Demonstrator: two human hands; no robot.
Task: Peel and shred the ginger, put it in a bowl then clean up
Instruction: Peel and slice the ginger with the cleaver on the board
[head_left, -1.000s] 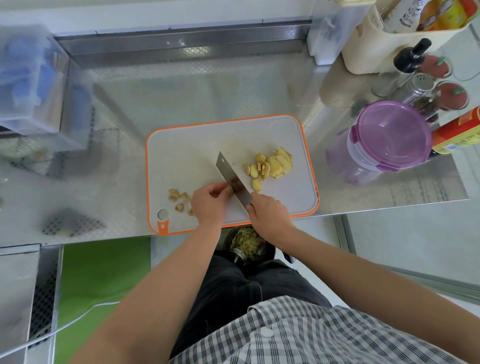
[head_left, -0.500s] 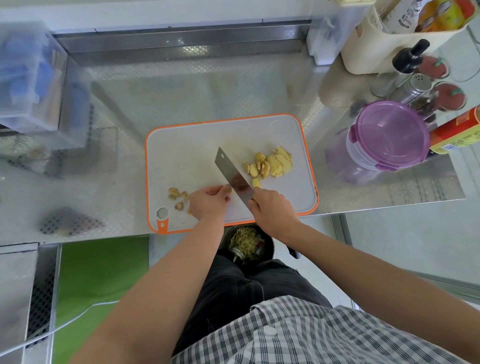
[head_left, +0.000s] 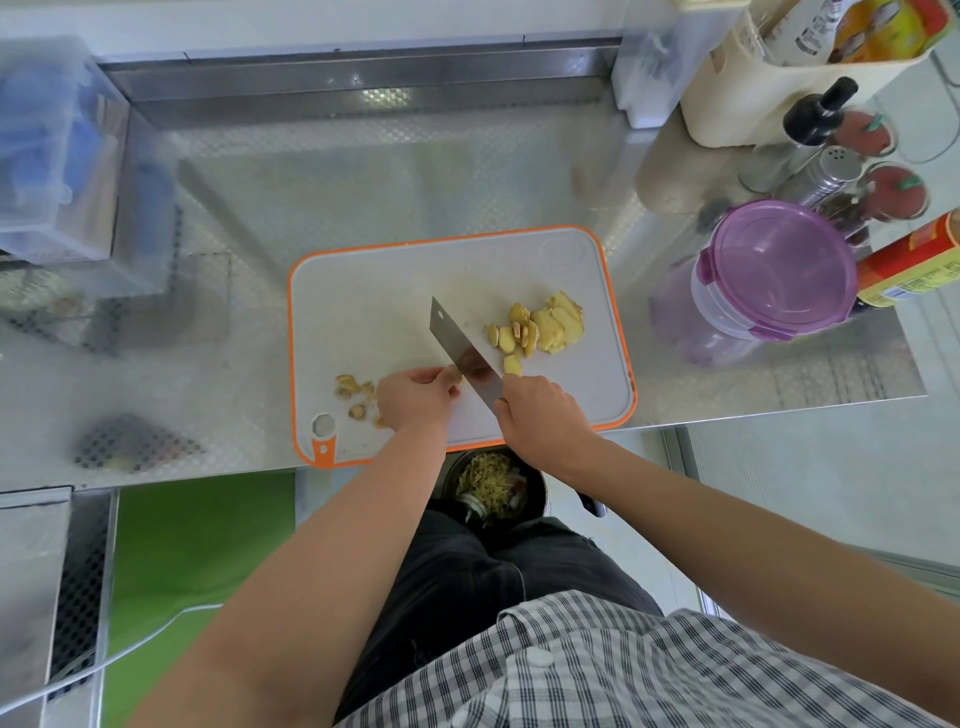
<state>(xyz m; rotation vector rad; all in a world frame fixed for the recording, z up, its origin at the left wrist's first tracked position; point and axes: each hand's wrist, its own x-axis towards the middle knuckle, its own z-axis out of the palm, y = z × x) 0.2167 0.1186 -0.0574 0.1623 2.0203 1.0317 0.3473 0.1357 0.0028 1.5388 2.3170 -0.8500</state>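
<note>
On the far left of the steel counter (head_left: 363, 182) stands a clear plastic box (head_left: 52, 156), its contents blurred. A white cutting board (head_left: 374, 291) with an orange rim lies at the counter's near edge, in the centre. Ginger peel scraps (head_left: 356, 389) sit on the board's near left corner, just beside the left hand (head_left: 415, 400). That hand's fingers are curled, and its fingertips pinch a small ginger piece (head_left: 459, 379), mostly hidden, against the left face of the knife (head_left: 465, 358). The blade runs diagonally, its edge down on the board. The right hand (head_left: 540, 421) is clamped round the handle, which it covers. To the right of the blade, a loose pile of peeled ginger slices (head_left: 540, 327) rests on the board, the nearest slice close to the steel. Below the board's front edge, between the forearms, a dark bin (head_left: 537, 486) holds pale shreds. A purple-lidded container (head_left: 779, 270) stands on the counter, to the right of the board and apart from it.
</note>
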